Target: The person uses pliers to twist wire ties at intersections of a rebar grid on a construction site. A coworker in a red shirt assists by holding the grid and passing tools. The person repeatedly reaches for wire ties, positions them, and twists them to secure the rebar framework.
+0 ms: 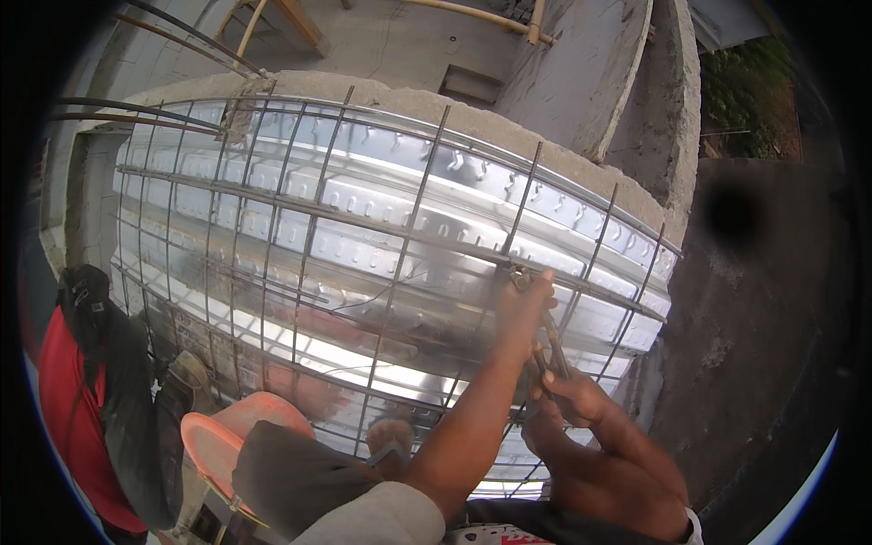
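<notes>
My right hand (577, 398) is closed round the long dark handles of a pair of pincers (554, 341). The tool slants up and left, its head partly behind my left hand, beside a crossing in the steel rebar mesh (404, 238). Up at that crossing, my left hand (525, 304) has its fingers bent in close to the pincers' head. Whatever those fingers pinch is too small to make out. Beneath the mesh lies ribbed, shiny metal decking (363, 195). A thin loose wire (363, 298) curves over the bars left of my hands.
At far left is a person in red and black clothing (68, 391). An orange plastic tub-like object (241, 436) sits near a dark trouser leg (291, 477). Rough concrete (381, 91) edges the decking's far side; rebar ends project there. Dark ground (754, 318) lies beyond the right edge.
</notes>
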Action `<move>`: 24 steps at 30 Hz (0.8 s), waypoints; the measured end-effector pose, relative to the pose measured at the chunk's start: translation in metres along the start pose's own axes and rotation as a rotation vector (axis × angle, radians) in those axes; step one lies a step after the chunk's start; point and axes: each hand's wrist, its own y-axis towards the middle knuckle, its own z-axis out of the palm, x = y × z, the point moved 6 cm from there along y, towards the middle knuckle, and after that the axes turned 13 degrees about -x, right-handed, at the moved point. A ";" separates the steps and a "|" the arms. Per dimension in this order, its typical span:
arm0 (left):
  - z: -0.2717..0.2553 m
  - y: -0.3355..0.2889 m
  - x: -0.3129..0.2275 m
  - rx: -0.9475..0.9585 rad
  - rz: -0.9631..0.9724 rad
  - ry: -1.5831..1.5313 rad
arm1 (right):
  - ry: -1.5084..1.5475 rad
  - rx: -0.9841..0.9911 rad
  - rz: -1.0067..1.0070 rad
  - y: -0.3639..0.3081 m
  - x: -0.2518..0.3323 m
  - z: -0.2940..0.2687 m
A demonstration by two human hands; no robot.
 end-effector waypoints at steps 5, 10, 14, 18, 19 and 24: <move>0.006 0.006 -0.006 0.287 -0.226 -0.378 | -0.173 0.028 0.018 -0.003 0.001 0.003; 0.002 0.023 0.008 0.109 -0.107 -0.163 | -0.643 -0.164 -0.066 0.013 0.012 -0.007; -0.016 0.012 0.001 -0.305 0.286 -0.040 | -0.876 -0.307 -0.329 0.019 0.023 -0.001; -0.039 -0.036 -0.010 -0.497 0.395 0.005 | -1.144 -0.321 -0.384 0.014 0.026 0.011; -0.044 -0.048 -0.015 -0.464 0.364 0.008 | -1.157 -0.307 -0.433 0.012 0.028 0.018; -0.075 -0.122 -0.036 -0.344 0.199 -0.039 | -0.940 -0.266 -0.187 -0.009 0.042 0.043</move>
